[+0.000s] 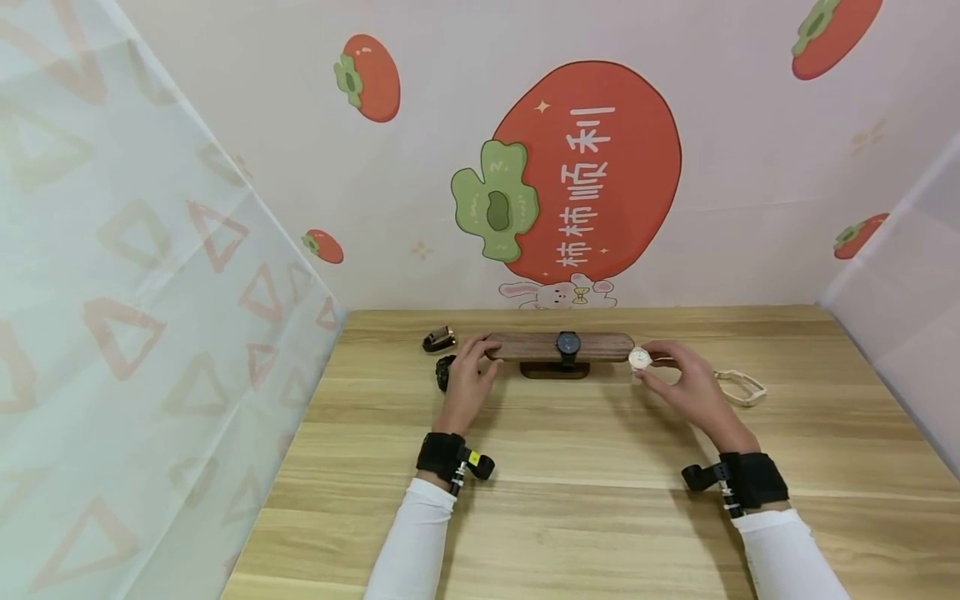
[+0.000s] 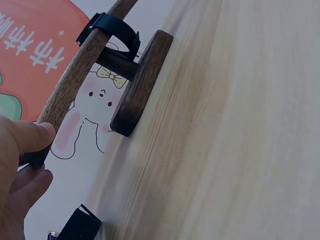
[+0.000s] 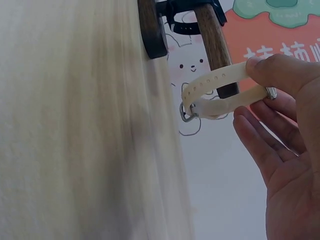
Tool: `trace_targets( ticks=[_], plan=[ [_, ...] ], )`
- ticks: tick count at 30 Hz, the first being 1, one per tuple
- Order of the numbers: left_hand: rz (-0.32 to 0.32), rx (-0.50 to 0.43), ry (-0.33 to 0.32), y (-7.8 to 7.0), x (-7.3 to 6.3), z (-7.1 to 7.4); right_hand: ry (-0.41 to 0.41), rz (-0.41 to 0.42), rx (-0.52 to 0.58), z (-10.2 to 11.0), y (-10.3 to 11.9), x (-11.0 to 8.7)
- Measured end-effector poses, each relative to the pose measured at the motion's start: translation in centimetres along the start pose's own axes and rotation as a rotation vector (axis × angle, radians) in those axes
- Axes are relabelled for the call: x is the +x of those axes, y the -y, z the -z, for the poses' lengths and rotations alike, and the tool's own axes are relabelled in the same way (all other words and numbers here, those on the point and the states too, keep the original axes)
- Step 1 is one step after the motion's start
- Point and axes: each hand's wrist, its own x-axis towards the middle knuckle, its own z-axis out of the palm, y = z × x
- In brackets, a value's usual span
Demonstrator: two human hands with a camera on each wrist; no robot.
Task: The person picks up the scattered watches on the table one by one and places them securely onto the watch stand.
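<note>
A dark wooden watch stand (image 1: pixel 517 347) has a long rounded bar on a short post and base (image 1: pixel 536 371). Around the middle of its bar is a black watch (image 1: pixel 568 343). My left hand (image 1: pixel 467 379) grips the bar's left end, thumb on one side and fingers on the other in the left wrist view. At the opposite end, my right hand (image 1: pixel 686 385) pinches a cream-strapped watch (image 1: pixel 640 359) by its strap. In the right wrist view the buckled strap (image 3: pixel 215 80) forms a loop that overlaps the bar's end (image 3: pixel 228 89).
Behind my left hand lie a brown-and-black watch (image 1: pixel 438 338) and a black watch (image 1: pixel 444 372). A beige-strapped watch (image 1: pixel 741 388) rests on the wooden table (image 1: pixel 540 500), right of my right hand. A printed backdrop (image 1: pixel 420 183) stands along the table's far edge.
</note>
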Motion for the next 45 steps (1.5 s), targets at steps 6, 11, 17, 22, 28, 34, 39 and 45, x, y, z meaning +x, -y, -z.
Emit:
trace_targets(
  ticks=[6, 11, 17, 22, 28, 34, 39, 45],
  plan=[
    [0.013, 0.039, 0.004, 0.2, -0.1, 0.1, -0.019, 0.004, 0.005, 0.4, -0.3, 0.7],
    [0.007, 0.063, 0.007, 0.2, -0.1, 0.1, -0.011, -0.005, 0.006, 0.3, -0.8, 1.3],
    [-0.002, 0.109, 0.008, 0.1, -0.1, 0.1, 0.026, -0.035, -0.004, 0.1, -1.0, 1.8],
    [-0.003, 0.116, 0.001, 0.0, 0.0, 0.2, 0.04, -0.045, -0.001, 0.0, -1.0, 2.3],
    [0.003, 0.081, 0.0, 0.1, 0.1, 0.3, 0.048, -0.042, 0.023, -0.2, -1.0, 2.6],
    [0.016, 0.05, 0.014, 0.2, 0.2, 0.3, 0.07, -0.067, 0.061, -0.4, -1.5, 2.7],
    [0.021, 0.044, 0.031, 0.1, 0.1, 0.4, 0.099, -0.093, 0.058, -0.5, -1.9, 2.8],
    [0.022, 0.052, 0.019, 0.2, 0.1, 0.4, 0.138, -0.103, 0.085, -0.8, -2.0, 3.0]
  ],
)
